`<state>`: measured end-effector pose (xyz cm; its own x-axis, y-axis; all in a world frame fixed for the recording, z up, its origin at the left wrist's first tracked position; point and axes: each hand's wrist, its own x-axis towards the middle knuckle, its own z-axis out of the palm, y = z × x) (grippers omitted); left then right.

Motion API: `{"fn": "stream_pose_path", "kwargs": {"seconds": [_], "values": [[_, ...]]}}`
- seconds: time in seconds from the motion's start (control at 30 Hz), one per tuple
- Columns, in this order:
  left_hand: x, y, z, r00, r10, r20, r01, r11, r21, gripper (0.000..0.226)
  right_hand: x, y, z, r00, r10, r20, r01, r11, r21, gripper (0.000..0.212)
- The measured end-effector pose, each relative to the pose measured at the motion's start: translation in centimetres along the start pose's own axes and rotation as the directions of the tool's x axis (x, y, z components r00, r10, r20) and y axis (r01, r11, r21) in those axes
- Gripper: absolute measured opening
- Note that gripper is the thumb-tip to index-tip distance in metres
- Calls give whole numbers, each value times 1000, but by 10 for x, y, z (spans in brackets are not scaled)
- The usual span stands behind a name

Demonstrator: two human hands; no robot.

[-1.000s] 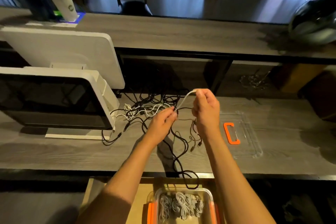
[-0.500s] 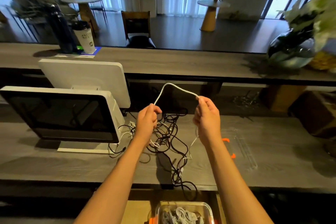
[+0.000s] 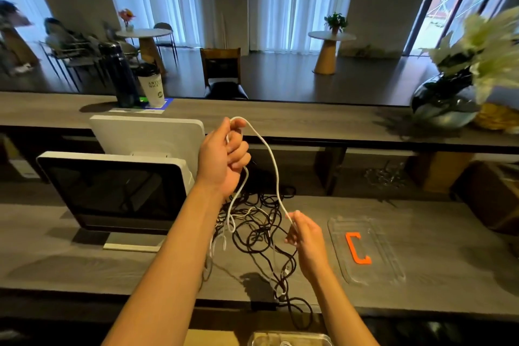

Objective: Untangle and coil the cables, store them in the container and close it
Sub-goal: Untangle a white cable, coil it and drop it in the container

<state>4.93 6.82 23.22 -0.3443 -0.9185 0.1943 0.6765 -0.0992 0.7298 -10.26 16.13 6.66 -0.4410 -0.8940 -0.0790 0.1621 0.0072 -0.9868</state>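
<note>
We hold a white cable (image 3: pixel 271 160) between both hands above a grey wooden counter (image 3: pixel 438 222). Our left hand (image 3: pixel 224 157) is raised, its fingers curled round the cable's upper bend, with one strand dropping past the wrist. Our right hand (image 3: pixel 304 233) sits lower and nearer the counter, pinching the same cable between thumb and fingertips. The cable runs in a loose arc from the raised hand down to the lower one.

Below and between our forearms, a tangle of black cables (image 3: pixel 261 227) lies on the counter, with other white strands mixed in; some loops hang over the near edge. Just right of our right hand, a clear lid (image 3: pixel 390 258) with an orange handle (image 3: pixel 357 251) lies flat on the counter. The container (image 3: pixel 289 339), clear-sided, shows at the bottom edge, below the counter, with pale cable inside it.

To the left stand two white-backed screens (image 3: pixel 118 188). On the higher ledge behind are a paper cup (image 3: pixel 153 90), a dark bottle (image 3: pixel 120 78) and a vase of white flowers (image 3: pixel 449 98).
</note>
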Motion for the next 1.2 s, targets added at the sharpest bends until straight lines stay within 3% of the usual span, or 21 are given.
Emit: {"fn": "stream_pose_path", "kwargs": {"seconds": [0.13,0.23,0.43,0.57,0.7,0.8,0.9,1.03,1.13,1.2], "values": [[-2,5,2,997,74,9,-74,997,-27,39,-7,14,-2,999,-34,34,35,999,-29,35],[-3,-1,0,993,109,-34,-100,975,201,37,1,-4,6,1000,-11,10,10,997,80,30],[-10,-40,-17,970,65,-235,76,834,546,30,24,-96,38,994,-97,54,57,865,499,32],[-14,-58,-17,978,-27,-207,149,786,600,30,32,-157,55,975,-192,112,87,793,603,33],[-19,-55,-5,985,-169,-32,166,888,430,45,40,-181,64,966,-244,85,164,833,529,31],[-21,-48,-3,974,-227,-5,220,938,267,63,44,-176,60,976,-212,59,154,851,502,30],[-18,-40,1,982,-190,-11,187,952,242,47,44,-156,54,993,-99,62,54,857,512,34],[-9,-23,15,988,-151,-40,152,987,46,40,32,-115,52,968,32,251,-156,857,491,64],[4,-9,22,988,-143,-59,136,984,-113,41,4,-91,58,886,40,463,-175,952,253,80],[13,-3,22,987,-132,-94,119,983,-137,43,-12,-81,62,852,65,519,-178,969,171,77]]}}
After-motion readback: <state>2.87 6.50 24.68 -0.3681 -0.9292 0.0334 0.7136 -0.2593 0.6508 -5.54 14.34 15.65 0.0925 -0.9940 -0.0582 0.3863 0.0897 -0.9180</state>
